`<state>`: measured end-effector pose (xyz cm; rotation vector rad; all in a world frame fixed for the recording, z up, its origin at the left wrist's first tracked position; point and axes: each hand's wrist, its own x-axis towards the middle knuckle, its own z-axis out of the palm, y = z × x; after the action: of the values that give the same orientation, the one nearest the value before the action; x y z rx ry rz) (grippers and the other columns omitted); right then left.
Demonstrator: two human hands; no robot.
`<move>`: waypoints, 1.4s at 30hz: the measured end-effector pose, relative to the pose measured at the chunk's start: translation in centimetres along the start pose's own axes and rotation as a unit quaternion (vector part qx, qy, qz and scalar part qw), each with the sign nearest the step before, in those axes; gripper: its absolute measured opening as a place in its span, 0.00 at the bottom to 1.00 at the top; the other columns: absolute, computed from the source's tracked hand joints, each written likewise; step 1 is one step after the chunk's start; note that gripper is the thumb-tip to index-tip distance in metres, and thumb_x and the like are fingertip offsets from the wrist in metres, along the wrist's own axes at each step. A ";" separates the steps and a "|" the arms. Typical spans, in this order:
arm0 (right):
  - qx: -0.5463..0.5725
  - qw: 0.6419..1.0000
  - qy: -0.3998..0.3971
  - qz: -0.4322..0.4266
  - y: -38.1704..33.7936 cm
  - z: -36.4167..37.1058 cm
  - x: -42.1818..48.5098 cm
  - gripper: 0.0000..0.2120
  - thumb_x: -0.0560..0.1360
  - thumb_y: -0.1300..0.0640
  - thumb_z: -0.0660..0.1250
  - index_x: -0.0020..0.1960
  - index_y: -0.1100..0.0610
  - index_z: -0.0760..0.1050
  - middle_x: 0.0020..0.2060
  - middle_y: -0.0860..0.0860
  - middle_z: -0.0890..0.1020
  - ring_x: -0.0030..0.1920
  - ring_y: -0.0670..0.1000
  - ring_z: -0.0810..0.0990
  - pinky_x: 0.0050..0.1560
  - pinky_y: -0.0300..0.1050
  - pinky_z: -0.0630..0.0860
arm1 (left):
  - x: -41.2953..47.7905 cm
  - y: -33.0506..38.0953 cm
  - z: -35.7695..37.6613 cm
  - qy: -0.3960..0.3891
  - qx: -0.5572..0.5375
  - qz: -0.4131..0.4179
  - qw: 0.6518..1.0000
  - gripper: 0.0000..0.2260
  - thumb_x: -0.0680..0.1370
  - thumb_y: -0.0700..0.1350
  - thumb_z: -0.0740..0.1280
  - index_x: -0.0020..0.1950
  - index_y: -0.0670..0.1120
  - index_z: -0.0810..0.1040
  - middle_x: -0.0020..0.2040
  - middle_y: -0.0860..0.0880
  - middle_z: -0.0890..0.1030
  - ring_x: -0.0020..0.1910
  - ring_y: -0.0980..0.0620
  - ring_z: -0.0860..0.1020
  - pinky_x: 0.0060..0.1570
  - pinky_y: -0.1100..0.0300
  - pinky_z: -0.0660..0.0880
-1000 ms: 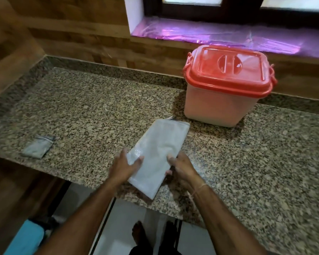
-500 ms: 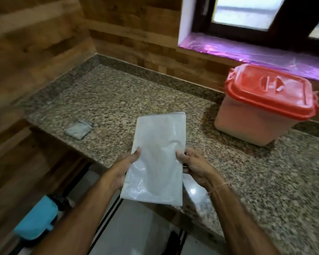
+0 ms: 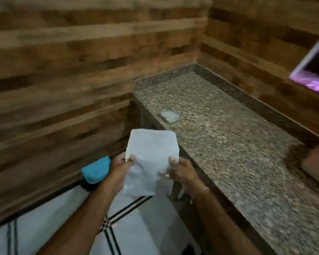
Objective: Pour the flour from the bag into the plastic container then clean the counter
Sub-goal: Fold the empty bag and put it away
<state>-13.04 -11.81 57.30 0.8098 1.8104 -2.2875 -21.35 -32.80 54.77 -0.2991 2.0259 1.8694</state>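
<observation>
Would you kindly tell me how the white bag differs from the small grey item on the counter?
The white bag is held up by the left hand and right hand; the small grey item lies on the counter. The white bag looks much larger and paler than the small grey item. Both look flat.

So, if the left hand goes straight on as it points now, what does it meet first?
The left hand grips the bag, so that comes first. Beyond it, likely the counter edge near the small packet; depth is unclear.
</observation>
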 end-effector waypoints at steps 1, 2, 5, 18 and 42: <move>-0.009 1.000 -0.015 -0.008 0.4 2.0 0.3 0.17 0.85 0.52 0.64 0.63 0.66 0.79 0.52 0.62 0.88 0.47 0.61 0.88 0.47 0.48 0.86 | -0.1 -0.3 -2.4 0.017 0.007 -0.001 1.000 0.11 0.82 0.44 0.69 0.64 0.45 0.82 0.55 0.45 0.86 0.52 0.46 0.83 0.47 0.55 0.80; -0.024 0.999 -0.034 -0.017 0.9 4.4 0.6 0.20 0.85 0.52 0.65 0.64 0.69 0.78 0.52 0.66 0.87 0.44 0.59 0.88 0.47 0.48 0.86 | -0.4 -0.5 -5.2 0.039 0.004 -0.007 0.999 0.11 0.82 0.45 0.70 0.63 0.44 0.82 0.54 0.45 0.86 0.51 0.46 0.83 0.44 0.58 0.79; -0.045 0.997 -0.052 -0.044 1.6 9.9 1.6 0.26 0.82 0.50 0.68 0.62 0.75 0.77 0.52 0.73 0.84 0.44 0.62 0.88 0.48 0.51 0.87 | -0.9 -0.7 -11.0 0.089 -0.011 -0.044 0.995 0.13 0.81 0.51 0.72 0.57 0.42 0.84 0.46 0.45 0.86 0.47 0.44 0.83 0.41 0.58 0.77; -0.077 0.991 -0.107 0.000 2.6 22.5 7.8 0.11 0.80 0.59 0.73 0.40 0.58 0.76 0.38 0.50 0.84 0.36 0.45 0.84 0.37 0.37 0.83 | 0.4 -1.7 -20.4 0.221 -0.137 -0.056 0.964 0.09 0.80 0.50 0.73 0.54 0.45 0.82 0.50 0.46 0.85 0.51 0.46 0.84 0.50 0.53 0.81; -0.233 0.937 -0.192 0.178 13.1 28.7 28.3 0.14 0.80 0.56 0.72 0.63 0.62 0.80 0.55 0.59 0.87 0.50 0.55 0.88 0.44 0.43 0.86 | 16.0 -13.7 -24.6 0.280 -0.175 -0.252 0.910 0.08 0.81 0.51 0.70 0.52 0.46 0.79 0.50 0.45 0.82 0.46 0.46 0.80 0.40 0.53 0.78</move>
<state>-41.46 -35.61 36.76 0.5091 1.7394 -1.5659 -33.54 -57.10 37.11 -1.4511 1.6491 1.9131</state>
